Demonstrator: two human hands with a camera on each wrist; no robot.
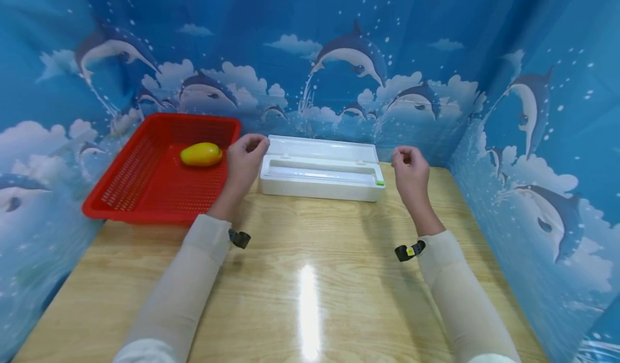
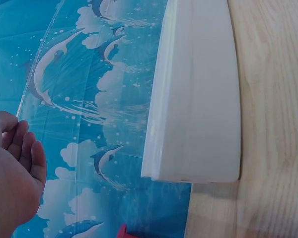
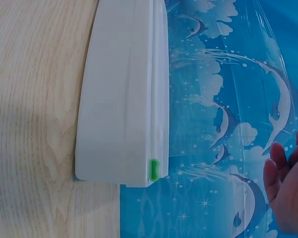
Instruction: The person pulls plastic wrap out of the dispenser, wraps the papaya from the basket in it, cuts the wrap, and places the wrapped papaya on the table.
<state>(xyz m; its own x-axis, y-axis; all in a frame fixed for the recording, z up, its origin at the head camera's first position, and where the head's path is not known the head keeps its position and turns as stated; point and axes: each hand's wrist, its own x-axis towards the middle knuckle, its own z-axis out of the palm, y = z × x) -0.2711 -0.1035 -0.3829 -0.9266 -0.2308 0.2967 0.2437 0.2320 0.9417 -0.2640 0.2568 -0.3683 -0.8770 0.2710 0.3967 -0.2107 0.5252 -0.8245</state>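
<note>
A thin, clear plastic film (image 2: 89, 99) is pinched by the left hand (image 1: 244, 161) at one end and the right hand (image 1: 411, 173) at the other, stretched from a long, open white plastic box (image 1: 319, 189) on a light wooden table (image 1: 266, 277).

There is one film (image 2: 89, 99), one box (image 1: 319, 187) — one basket (image 1: 164, 183), one fruit (image 1: 200, 154).
</note>
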